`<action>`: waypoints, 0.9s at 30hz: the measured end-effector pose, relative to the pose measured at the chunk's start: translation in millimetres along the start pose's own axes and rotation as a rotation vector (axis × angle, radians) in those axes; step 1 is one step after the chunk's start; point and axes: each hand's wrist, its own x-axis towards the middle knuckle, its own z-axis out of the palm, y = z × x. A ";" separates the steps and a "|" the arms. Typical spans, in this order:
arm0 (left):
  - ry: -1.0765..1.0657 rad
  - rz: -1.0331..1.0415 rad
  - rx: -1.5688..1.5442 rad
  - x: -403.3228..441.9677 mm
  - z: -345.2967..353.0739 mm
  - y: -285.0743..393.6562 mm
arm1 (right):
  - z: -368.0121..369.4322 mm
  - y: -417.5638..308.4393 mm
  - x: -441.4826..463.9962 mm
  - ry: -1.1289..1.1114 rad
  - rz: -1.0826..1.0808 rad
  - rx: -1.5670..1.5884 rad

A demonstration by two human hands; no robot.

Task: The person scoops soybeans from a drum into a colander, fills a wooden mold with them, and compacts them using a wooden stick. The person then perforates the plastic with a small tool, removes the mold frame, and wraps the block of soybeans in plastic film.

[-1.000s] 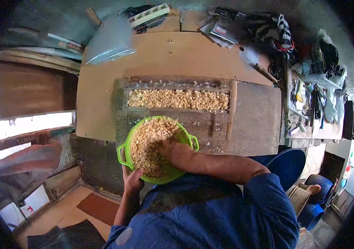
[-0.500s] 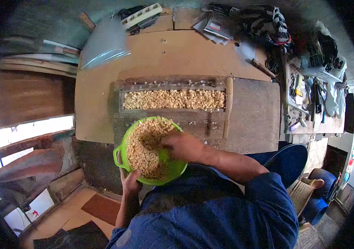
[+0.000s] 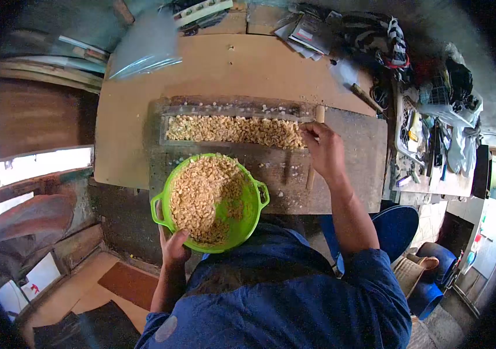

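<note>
At left, the person's left hand [image 3: 175,249] grips a lime-green, round, two-handled plastic bowl [image 3: 248,200] at its lower left, thumb over the rim and fingers hidden beneath. Pale tan, flaky chips [image 3: 195,186] heap toward the bowl's left side, leaving its lower right wall bare. The bowl is close to the body, on the near side of a long, narrow, grey-brown wooden trough [image 3: 163,131]; whether it also rests on anything cannot be told. The trough's long axis runs left to right, across the person's front, and a band of the same flaky chips [image 3: 230,129] fills it. The right hand [image 3: 326,151] is the nearer to this band: its fingertips, bunched together, are at the right end, so the band stretches away to their left and the bowl lies to their left and toward the body. Whether they pinch any chips cannot be told.

Beneath, a smooth tan tabletop [image 3: 126,134] shows at left and behind; a dark, worn wooden board [image 3: 358,151] bears the trough and a slim pale wooden stick [image 3: 320,113] crossing its right end. In the room, a bright window strip [image 3: 33,168] lies far left, and a pale, cluttered side bench [image 3: 463,180] far right.
</note>
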 end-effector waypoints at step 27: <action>0.204 -0.156 -0.134 -5.6 -15.1 8.5 | 91.9 -47.6 40.0 -0.006 -0.253 -0.056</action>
